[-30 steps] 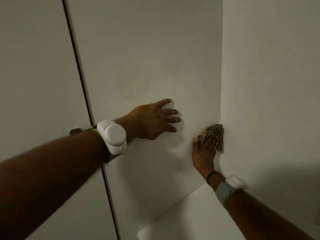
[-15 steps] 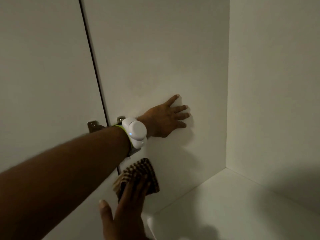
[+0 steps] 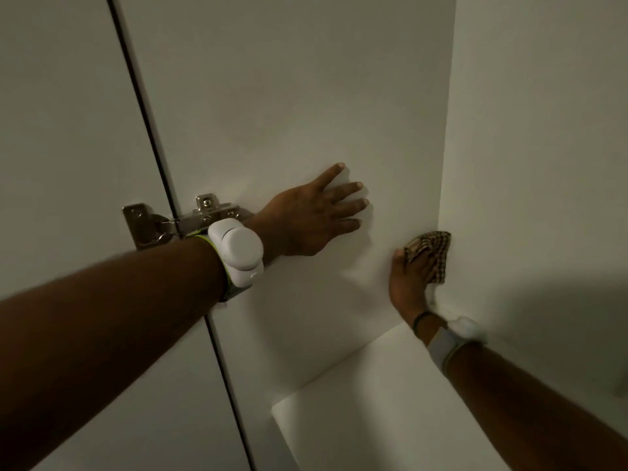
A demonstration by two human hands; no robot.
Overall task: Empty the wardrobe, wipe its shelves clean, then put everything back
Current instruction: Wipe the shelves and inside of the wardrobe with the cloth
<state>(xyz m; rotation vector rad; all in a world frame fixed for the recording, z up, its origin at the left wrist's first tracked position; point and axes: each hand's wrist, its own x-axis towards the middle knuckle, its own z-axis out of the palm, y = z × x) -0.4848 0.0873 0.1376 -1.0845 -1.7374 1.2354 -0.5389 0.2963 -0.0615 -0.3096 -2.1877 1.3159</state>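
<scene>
I am looking into a white wardrobe. My left hand (image 3: 306,215) lies flat, fingers spread, on the wardrobe's inner side panel (image 3: 289,96). My right hand (image 3: 409,280) presses a brown checked cloth (image 3: 433,244) with straight fingers into the corner where that panel meets the back wall (image 3: 543,130). Under both hands runs a bare white shelf (image 3: 390,402). Both wrists wear white bands.
A metal hinge (image 3: 170,220) sits at the dark gap between the side panel and the open door (image 3: 68,130) on the left, partly behind my left wrist. The light is dim and my right arm casts a shadow on the back wall.
My right hand has swept the cloth from low on the panel's front edge back to the inner corner. My left hand stays flat on the panel.
</scene>
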